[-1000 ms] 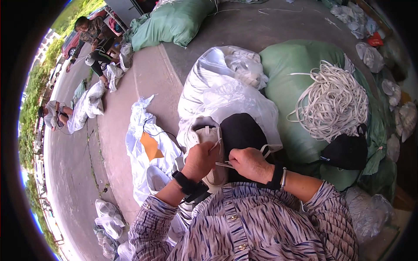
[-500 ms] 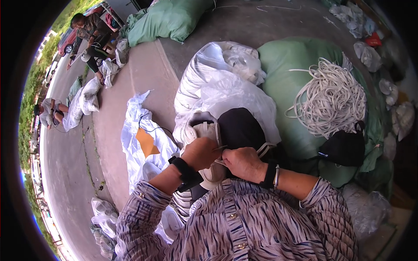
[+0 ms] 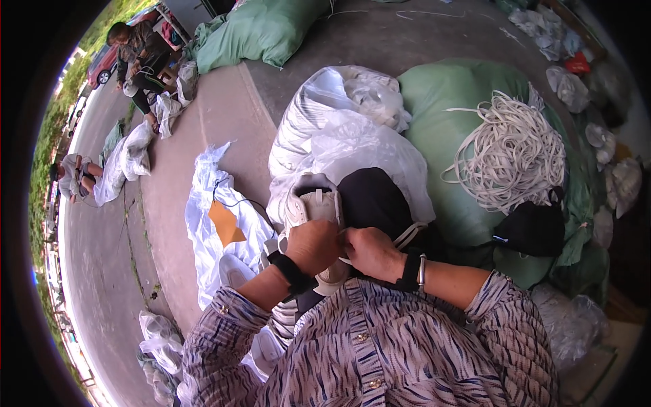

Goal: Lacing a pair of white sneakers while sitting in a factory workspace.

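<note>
On my lap a beige sneaker [image 3: 316,203] lies with its toe toward me and its opening away. Over its front part, my left hand [image 3: 315,245] is closed in a pinch, thumb and fingertips turned inward. My right hand [image 3: 373,254] is pinched too, its fingertips meeting those of the left. A white shoelace [image 3: 410,234] shows past the right hand; the stretch between the fingers is mostly hidden. Just right of the sneaker is a dark rounded cloth [image 3: 375,202].
A large white bag [image 3: 352,142] stands ahead. Beside it, a green sack [image 3: 434,102] carries a heap of white laces [image 3: 512,152] and a black cap-like item [image 3: 532,229]. To the left lies white plastic [image 3: 210,203] with an orange piece [image 3: 226,222]. Two people sit far left.
My hands have come together over the sneaker, the left dropping slightly, closing the small gap between their fingertips. A seated person far left has drawn an outstretched arm in.
</note>
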